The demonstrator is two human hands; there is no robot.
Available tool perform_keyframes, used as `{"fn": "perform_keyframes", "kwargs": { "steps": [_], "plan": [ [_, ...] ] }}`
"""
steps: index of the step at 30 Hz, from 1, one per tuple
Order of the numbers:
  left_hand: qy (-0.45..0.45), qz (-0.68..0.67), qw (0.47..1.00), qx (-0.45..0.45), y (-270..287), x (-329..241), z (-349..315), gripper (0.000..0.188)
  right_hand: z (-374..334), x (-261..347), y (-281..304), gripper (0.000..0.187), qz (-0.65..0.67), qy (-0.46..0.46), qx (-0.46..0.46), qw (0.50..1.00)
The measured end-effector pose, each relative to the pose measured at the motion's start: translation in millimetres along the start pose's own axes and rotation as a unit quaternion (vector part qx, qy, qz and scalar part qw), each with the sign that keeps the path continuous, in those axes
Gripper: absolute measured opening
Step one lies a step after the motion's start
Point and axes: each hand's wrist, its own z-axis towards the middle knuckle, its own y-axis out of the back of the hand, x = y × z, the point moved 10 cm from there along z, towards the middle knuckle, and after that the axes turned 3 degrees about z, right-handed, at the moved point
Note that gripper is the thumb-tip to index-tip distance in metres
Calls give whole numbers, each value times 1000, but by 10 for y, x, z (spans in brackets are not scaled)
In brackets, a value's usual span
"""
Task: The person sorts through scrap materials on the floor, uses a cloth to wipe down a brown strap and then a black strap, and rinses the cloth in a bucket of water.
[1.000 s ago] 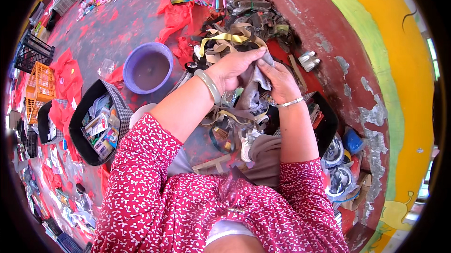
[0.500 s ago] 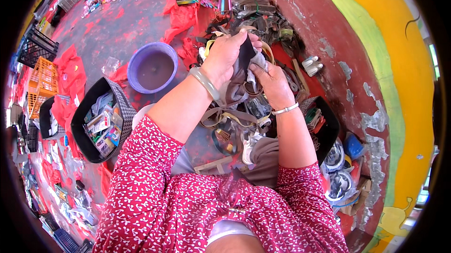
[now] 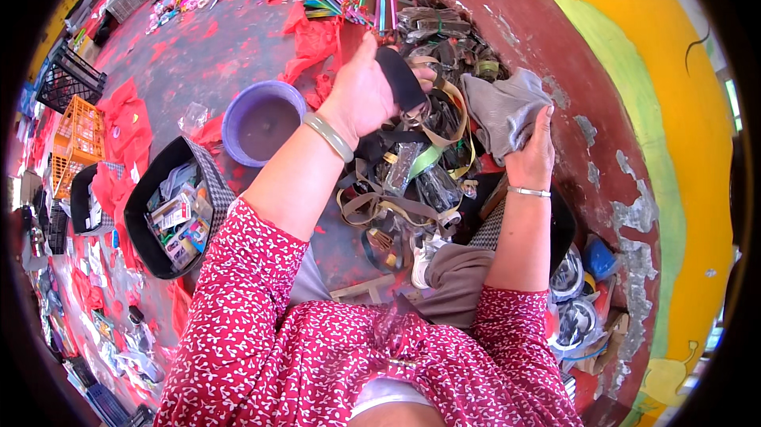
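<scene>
My left hand [image 3: 363, 95] is closed on a wide black strap [image 3: 402, 80], which loops over the fingers. Held out to the right, my right hand [image 3: 533, 156] grips a bunched grey cloth [image 3: 501, 112] by its lower edge. Between and below the hands lies a tangle of belts [image 3: 388, 201] in brown, tan, green and black, some near clear plastic wrapping. The far end of the black strap is hidden among the belts.
A purple basin of murky water [image 3: 265, 122] stands left of the belts. Nearer is a black checkered bin [image 3: 208, 205] of small packages. Wrapped bundles [image 3: 432, 24] lie along the peeling red wall [image 3: 594, 110]. An orange crate [image 3: 77, 141] sits far left.
My hands have moved apart. The grey cloth, which was against the black strap, has swung right with my right hand, while the strap stays in my left hand.
</scene>
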Motion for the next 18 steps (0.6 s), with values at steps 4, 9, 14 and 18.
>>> {"fn": "perform_keyframes", "kwargs": {
  "steps": [4,9,14,18],
  "plan": [
    [102,67,991,-58,87,418,-19,31,-158,-132,-275,49,-44,-7,24,999],
    [154,228,960,-58,215,646,-80,23,-51,-158,146,42,-38,-44,-141,988],
    [127,503,851,-78,362,463,-30,31,122,-164,214,43,71,-28,-61,995],
    [-60,699,694,-162,120,-52,-141,30,69,-187,252,42,35,-38,-92,994]
  ]
}}
